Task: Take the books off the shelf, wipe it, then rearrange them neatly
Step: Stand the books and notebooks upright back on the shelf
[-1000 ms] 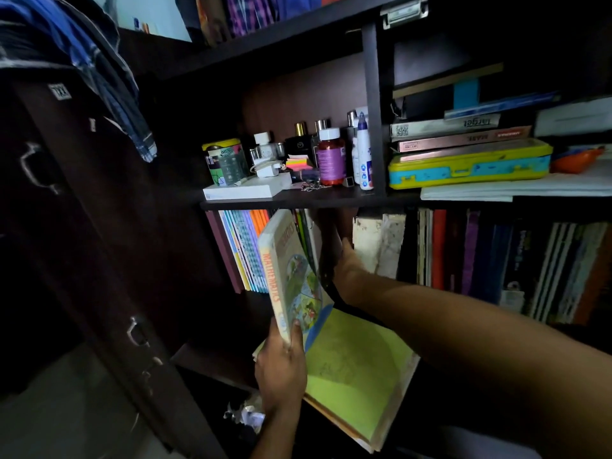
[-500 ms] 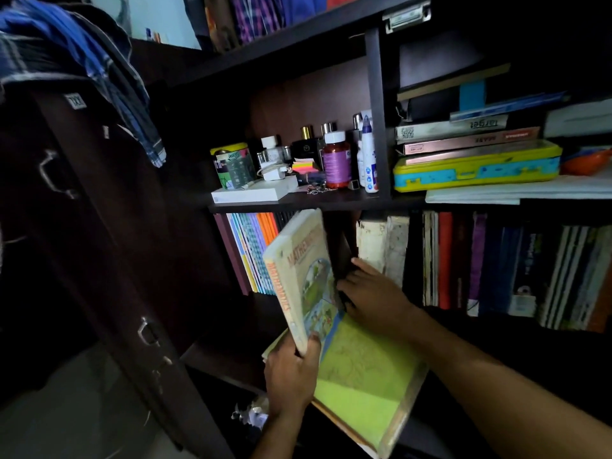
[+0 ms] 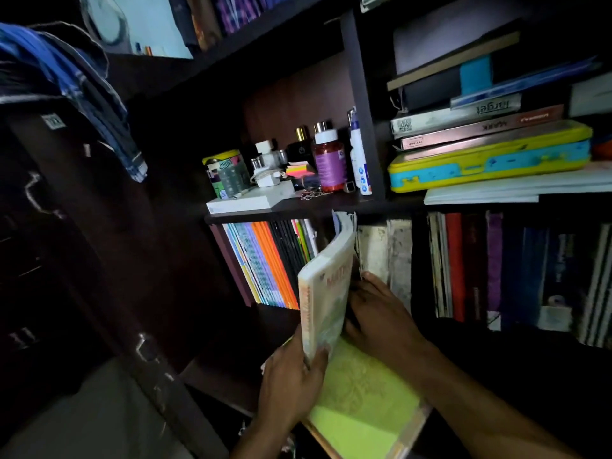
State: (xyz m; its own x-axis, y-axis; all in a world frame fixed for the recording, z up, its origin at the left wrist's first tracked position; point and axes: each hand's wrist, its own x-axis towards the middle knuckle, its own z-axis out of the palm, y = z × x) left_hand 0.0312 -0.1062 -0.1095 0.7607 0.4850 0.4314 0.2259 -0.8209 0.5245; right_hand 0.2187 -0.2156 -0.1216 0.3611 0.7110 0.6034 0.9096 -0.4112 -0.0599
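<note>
A cream mathematics book (image 3: 326, 289) stands nearly upright at the front of the lower shelf, its top bent under the shelf board. My left hand (image 3: 291, 382) grips its bottom edge. My right hand (image 3: 381, 316) lies against the book's right face, fingers reaching behind it; I cannot tell what they hold. Under both hands a green-covered book (image 3: 364, 402) lies flat, jutting over the shelf's front edge. Upright books stand to the left (image 3: 265, 266) and to the right (image 3: 463, 266).
On the upper shelf (image 3: 298, 208) stand bottles (image 3: 329, 160), a tin, a white box (image 3: 245, 202) and a charger. Right of the divider lies a yellow-blue case (image 3: 490, 160) under stacked books. A dark cupboard door (image 3: 82, 260) with clothes over it hangs at left.
The mathematics book has swung from a lean to nearly upright, its top rising to the shelf board. My right hand came out of the shelf gap to the book's face.
</note>
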